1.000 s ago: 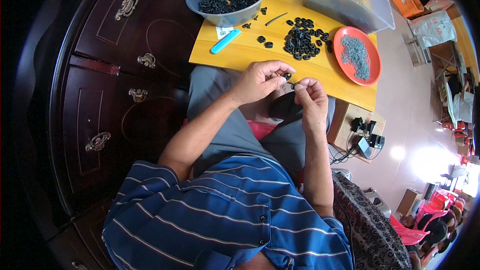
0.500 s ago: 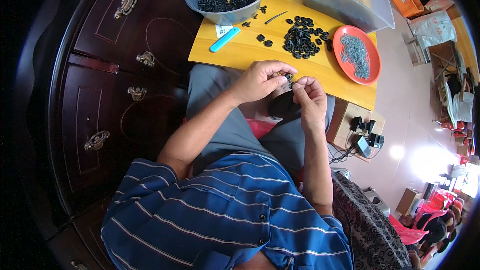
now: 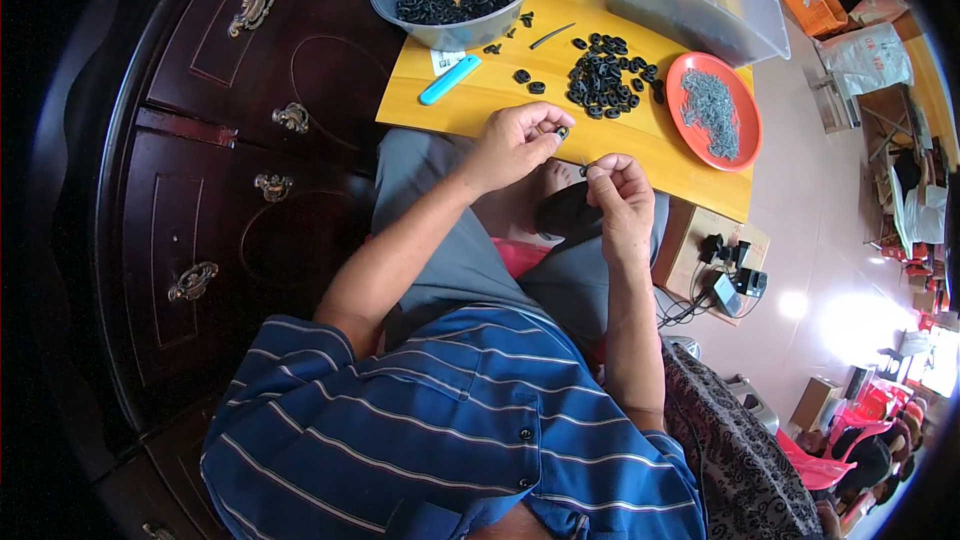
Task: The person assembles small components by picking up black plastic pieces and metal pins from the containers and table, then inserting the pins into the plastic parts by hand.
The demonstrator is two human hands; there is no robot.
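A dark cabinet stands well left of the hands. Beyond the left hand and to its left, a grey bowl of black pieces stands on the yellow table; nearer, a white label with dark print too small to read lies beside a blue tool, its long axis slanting away and rightward. The left hand is closed to a pinch on a black part at its fingertips, the part tilted up and rightward. To its right and apart, the right hand pinches a small dark piece; a thin tip seems to point away from the person, though blur hides its full axis. Beyond both hands lies a black heap; right of it, a red plate holds metal pins. Far right of the hands, a white bag bears red writing.
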